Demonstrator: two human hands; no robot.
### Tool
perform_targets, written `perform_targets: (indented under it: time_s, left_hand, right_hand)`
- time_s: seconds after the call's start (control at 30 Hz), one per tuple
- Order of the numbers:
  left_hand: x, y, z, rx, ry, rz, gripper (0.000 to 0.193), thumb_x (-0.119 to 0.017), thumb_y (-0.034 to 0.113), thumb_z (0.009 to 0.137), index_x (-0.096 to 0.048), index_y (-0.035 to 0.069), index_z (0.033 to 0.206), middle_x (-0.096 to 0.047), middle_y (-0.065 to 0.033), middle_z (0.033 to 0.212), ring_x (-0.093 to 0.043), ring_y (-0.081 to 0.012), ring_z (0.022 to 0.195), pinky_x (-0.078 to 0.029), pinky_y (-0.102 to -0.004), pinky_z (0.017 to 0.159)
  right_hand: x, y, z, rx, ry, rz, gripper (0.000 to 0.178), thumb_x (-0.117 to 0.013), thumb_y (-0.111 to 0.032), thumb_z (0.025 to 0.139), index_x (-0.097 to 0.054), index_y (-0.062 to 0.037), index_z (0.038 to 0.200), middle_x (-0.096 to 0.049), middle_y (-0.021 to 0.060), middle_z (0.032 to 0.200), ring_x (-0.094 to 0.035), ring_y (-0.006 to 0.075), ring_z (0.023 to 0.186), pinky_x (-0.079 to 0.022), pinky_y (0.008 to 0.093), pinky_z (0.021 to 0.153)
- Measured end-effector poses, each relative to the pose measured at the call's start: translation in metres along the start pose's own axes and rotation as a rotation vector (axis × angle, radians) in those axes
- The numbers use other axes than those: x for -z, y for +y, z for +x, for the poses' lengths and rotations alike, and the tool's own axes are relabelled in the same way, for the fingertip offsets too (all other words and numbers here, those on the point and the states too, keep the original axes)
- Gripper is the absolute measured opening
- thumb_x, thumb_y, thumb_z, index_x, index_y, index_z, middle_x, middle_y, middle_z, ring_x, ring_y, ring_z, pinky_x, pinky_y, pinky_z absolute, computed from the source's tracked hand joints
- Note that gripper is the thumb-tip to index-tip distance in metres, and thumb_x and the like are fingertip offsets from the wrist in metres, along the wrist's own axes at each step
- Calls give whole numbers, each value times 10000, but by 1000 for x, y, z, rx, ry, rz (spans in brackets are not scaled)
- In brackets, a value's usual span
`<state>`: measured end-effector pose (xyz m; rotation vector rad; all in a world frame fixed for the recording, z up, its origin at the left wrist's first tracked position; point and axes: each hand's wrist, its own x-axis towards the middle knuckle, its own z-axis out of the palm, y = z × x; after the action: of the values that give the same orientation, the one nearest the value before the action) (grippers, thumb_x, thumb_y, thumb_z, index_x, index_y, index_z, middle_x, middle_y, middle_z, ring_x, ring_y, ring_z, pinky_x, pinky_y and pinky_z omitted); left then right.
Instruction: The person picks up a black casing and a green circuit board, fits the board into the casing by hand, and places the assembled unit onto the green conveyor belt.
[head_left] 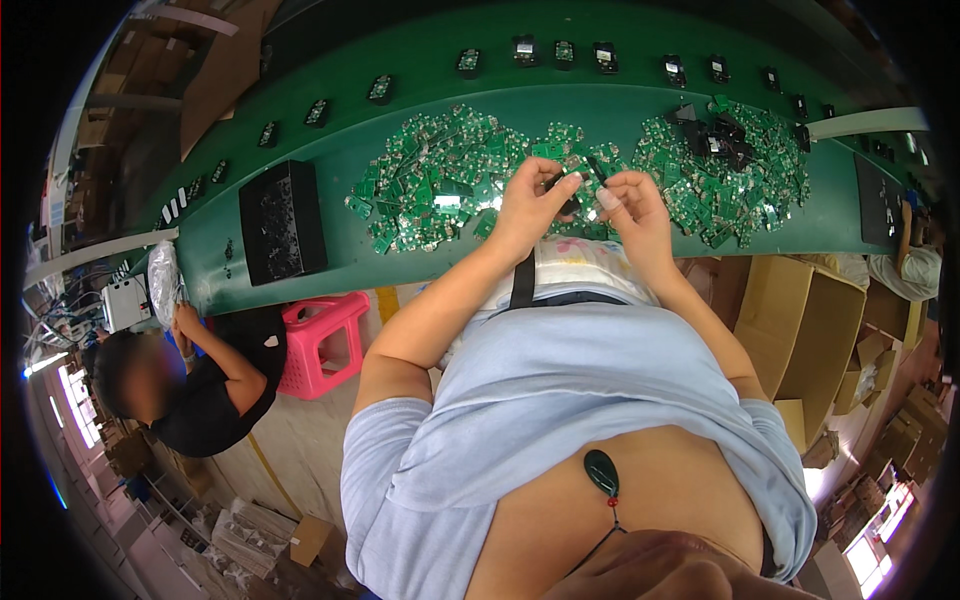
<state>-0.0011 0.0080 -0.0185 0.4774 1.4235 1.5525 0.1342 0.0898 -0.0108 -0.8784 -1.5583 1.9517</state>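
Note:
Both hands are raised close together over the near edge of the green bench, in front of my body. My left hand (pixel 528 205) pinches a small black plastic housing (pixel 568 208) between thumb and fingers, partly hidden by them. A green circuit board (pixel 573 163) shows at its fingertips; whether it sits in the housing I cannot tell. In my right hand (pixel 642 212), closed thumb to fingers, is a slim black plastic piece (pixel 596 170), tilted beside the board. A heap of green circuit boards (pixel 430 165) lies left of my hands, another heap (pixel 685 190) to the right.
Black housings (pixel 728 145) lie on the right heap. Several black units with boards (pixel 468 63) stand spaced along the far green strip. A black bin of small parts (pixel 283 222) is at the left. A pink stool (pixel 325 345), a seated person (pixel 215 380) and cardboard boxes (pixel 800 320) flank me.

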Motion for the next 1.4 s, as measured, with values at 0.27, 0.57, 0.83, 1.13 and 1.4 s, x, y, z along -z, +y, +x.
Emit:
perform_targets:
  time_s: [0.27,0.57,0.83,1.13,1.4]
  left_hand:
    - [-2,13,-8,58,-76,181,261,-599,141,821,-500,17,1028,-539,-68,878,-535,-76,573,-468,-196,479]
    - [-2,17,-12,-669,68,510,140,-585,30,783,-618,73,912,-536,-60,921,-527,-94,649,-429,-216,517]
    - [-4,19,-14,-802,104,600,125,-621,10,743,-638,83,843,-553,-59,903,-572,-137,677,-455,-245,540]
    - [-4,26,-16,-613,14,366,113,-626,6,742,-621,43,849,-552,-73,905,-561,-155,800,-454,-239,644]
    - [-2,24,-16,-598,12,421,121,-623,16,762,-606,36,880,-557,-57,932,-536,-148,873,-439,-232,678]
  right_hand:
    - [-9,-16,4,443,72,-667,134,-648,-117,759,-625,-63,879,-531,58,836,-532,173,733,-432,272,586]
    - [-13,-37,8,592,-8,-911,84,-607,-116,768,-546,-59,759,-534,39,714,-516,210,674,-419,325,547]
    - [-11,-45,8,543,-93,-1003,97,-596,-116,767,-516,-60,768,-535,47,713,-526,219,667,-423,331,540]
    - [-8,-31,9,356,-98,-459,91,-625,-130,799,-590,-57,840,-522,11,804,-475,100,666,-370,230,532]
    - [-8,-27,6,311,-88,-325,77,-619,-114,804,-595,-49,837,-507,-5,795,-441,70,679,-336,194,551]
